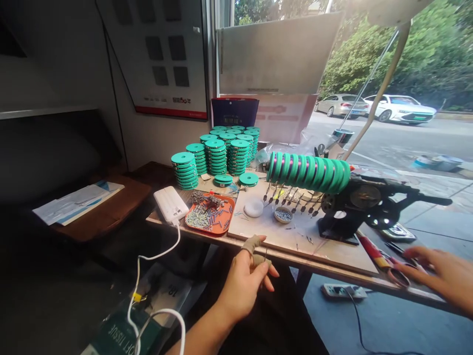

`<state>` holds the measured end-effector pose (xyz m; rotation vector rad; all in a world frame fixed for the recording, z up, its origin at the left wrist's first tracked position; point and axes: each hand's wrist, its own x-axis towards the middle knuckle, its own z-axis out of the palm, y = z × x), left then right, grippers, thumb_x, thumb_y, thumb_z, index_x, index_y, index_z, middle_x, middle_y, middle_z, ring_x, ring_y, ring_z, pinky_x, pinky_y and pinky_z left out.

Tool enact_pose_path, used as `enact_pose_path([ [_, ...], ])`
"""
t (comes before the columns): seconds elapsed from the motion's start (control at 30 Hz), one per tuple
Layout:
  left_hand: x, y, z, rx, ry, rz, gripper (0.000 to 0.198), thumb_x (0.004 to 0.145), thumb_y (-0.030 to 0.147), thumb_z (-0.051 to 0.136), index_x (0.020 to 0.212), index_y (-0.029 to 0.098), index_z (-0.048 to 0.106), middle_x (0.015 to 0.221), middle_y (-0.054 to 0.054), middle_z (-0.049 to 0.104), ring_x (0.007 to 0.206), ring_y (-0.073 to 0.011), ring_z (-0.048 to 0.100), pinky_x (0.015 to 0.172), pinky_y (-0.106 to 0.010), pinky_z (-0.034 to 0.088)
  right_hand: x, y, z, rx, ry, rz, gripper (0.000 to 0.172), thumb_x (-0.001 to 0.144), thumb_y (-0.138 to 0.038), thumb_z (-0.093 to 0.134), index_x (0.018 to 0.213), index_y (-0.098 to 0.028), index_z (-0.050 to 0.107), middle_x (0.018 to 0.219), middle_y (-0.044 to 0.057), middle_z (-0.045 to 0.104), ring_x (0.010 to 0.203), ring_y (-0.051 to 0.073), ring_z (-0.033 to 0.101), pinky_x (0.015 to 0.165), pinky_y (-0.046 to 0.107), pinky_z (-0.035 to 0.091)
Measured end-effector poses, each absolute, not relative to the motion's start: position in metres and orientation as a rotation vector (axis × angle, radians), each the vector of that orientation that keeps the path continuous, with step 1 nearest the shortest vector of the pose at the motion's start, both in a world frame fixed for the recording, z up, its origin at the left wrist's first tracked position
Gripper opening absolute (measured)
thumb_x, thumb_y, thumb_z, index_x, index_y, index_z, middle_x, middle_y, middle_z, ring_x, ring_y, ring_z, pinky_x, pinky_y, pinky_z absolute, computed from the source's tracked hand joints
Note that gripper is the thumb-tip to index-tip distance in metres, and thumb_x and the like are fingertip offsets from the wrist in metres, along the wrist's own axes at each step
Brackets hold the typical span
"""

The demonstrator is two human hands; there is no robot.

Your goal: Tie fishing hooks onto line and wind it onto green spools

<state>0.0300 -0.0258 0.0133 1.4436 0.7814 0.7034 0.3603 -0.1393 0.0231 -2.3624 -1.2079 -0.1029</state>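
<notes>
My left hand is just off the front edge of the table, with tan tape wrapped on its fingers. Its thumb and fingers pinch a thin wire-like piece, too fine to make out fully. At the right end of the table, my right hand has its fingers stretched apart over red-handled scissors and a dark slim tool; whether it grips either is unclear. Between the hands, a small round tub of metal bits and a white round pad stand on a board.
A black hand-cranked stand carries a row of green spools with clips dangling below. Stacks of green spools stand behind. An orange tray holds small metal parts, beside a white power bank with its cable hanging down.
</notes>
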Motion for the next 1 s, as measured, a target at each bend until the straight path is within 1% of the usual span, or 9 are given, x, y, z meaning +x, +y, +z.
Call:
enact_pose_path([
  [0.03, 0.032, -0.022, 0.013, 1.718, 0.871, 0.706, 0.035, 0.083, 0.018, 0.042, 0.118, 0.016, 0.044, 0.071, -0.003, 0.065, 0.055, -0.0132, 0.059, 0.062, -0.027, 0.044, 0.344, -0.134, 0.033, -2.399, -1.294, 0.150, 0.036, 0.038, -0.056, 0.072, 0.058, -0.026, 0.069, 0.055, 0.010, 0.066, 0.039, 0.020, 0.056, 0.040, 0.031, 0.035],
  [0.07, 0.034, -0.017, 0.014, 1.990, 0.962, 0.699, 0.033, 0.083, 0.017, 0.041, 0.116, 0.016, 0.048, 0.072, -0.005, 0.065, 0.060, -0.0162, 0.060, 0.064, -0.029, 0.044, 0.323, -0.127, 0.042, -2.332, -1.377, 0.267, 0.035, 0.049, -0.057, 0.067, 0.068, -0.027, 0.070, 0.060, 0.009, 0.067, 0.045, 0.021, 0.059, 0.043, 0.032, 0.039],
  [0.2, 0.050, 0.008, 0.017, 2.538, 1.118, 0.655, 0.029, 0.081, 0.011, 0.040, 0.101, 0.015, 0.062, 0.077, -0.012, 0.065, 0.077, -0.0270, 0.058, 0.069, -0.040, 0.042, 0.233, -0.082, 0.059, -1.866, -1.571, 0.227, 0.029, 0.076, -0.043, 0.046, 0.077, -0.023, 0.067, 0.080, 0.005, 0.070, 0.072, 0.019, 0.064, 0.066, 0.028, 0.046],
  [0.37, 0.066, 0.031, 0.011, 2.652, 1.008, 0.674, 0.024, 0.078, 0.008, 0.046, 0.090, 0.019, 0.065, 0.098, -0.010, 0.063, 0.091, -0.0254, 0.054, 0.076, -0.039, 0.042, 0.199, -0.022, 0.043, -1.984, -1.448, 0.136, 0.029, 0.077, -0.033, 0.046, 0.084, -0.018, 0.069, 0.066, 0.006, 0.068, 0.065, 0.023, 0.063, 0.063, 0.031, 0.043],
  [0.5, 0.070, 0.034, 0.004, 2.631, 0.967, 0.740, 0.025, 0.076, 0.006, 0.048, 0.090, 0.020, 0.064, 0.098, -0.009, 0.062, 0.094, -0.0241, 0.052, 0.080, -0.040, 0.042, 0.208, 0.000, 0.033, -2.079, -1.280, 0.048, 0.032, 0.075, -0.035, 0.049, 0.086, -0.012, 0.069, 0.054, 0.011, 0.063, 0.065, 0.030, 0.060, 0.060, 0.035, 0.038],
  [0.67, 0.072, 0.027, 0.014, 2.424, 1.024, 0.924, 0.029, 0.078, 0.011, 0.048, 0.105, 0.018, 0.057, 0.102, -0.010, 0.060, 0.097, -0.0240, 0.053, 0.083, -0.039, 0.042, 0.204, 0.002, 0.035, -1.936, -1.216, 0.180, 0.036, 0.076, -0.042, 0.047, 0.078, -0.012, 0.066, 0.049, 0.005, 0.057, 0.052, 0.020, 0.054, 0.054, 0.030, 0.036],
  [0.8, 0.076, 0.018, 0.026, 2.125, 0.948, 0.989, 0.037, 0.078, 0.020, 0.054, 0.114, 0.017, 0.050, 0.093, -0.007, 0.062, 0.072, -0.0171, 0.060, 0.066, -0.029, 0.048, 0.200, -0.015, 0.037, -1.739, -1.247, 0.392, 0.039, 0.076, -0.050, 0.047, 0.071, -0.013, 0.061, 0.047, -0.001, 0.050, 0.044, 0.012, 0.046, 0.045, 0.024, 0.036],
  [0.93, 0.068, 0.001, 0.022, 1.410, 0.675, 0.835, 0.017, 0.076, 0.025, 0.056, 0.089, 0.014, 0.057, 0.062, 0.001, 0.057, 0.049, -0.0105, 0.053, 0.052, -0.024, 0.046, 0.197, -0.036, 0.041, -1.633, -1.257, 0.506, 0.035, 0.078, -0.047, 0.048, 0.077, -0.013, 0.060, 0.057, 0.000, 0.053, 0.047, 0.011, 0.047, 0.044, 0.023, 0.038],
  [1.0, 0.054, -0.012, 0.015, 1.194, 0.691, 0.791, 0.018, 0.074, 0.031, 0.058, 0.077, 0.014, 0.055, 0.053, 0.003, 0.051, 0.044, -0.0092, 0.049, 0.047, -0.023, 0.043, 0.190, -0.047, 0.044, -1.631, -1.270, 0.351, 0.029, 0.079, -0.040, 0.050, 0.089, -0.014, 0.059, 0.064, 0.001, 0.055, 0.052, 0.012, 0.049, 0.048, 0.024, 0.041],
])
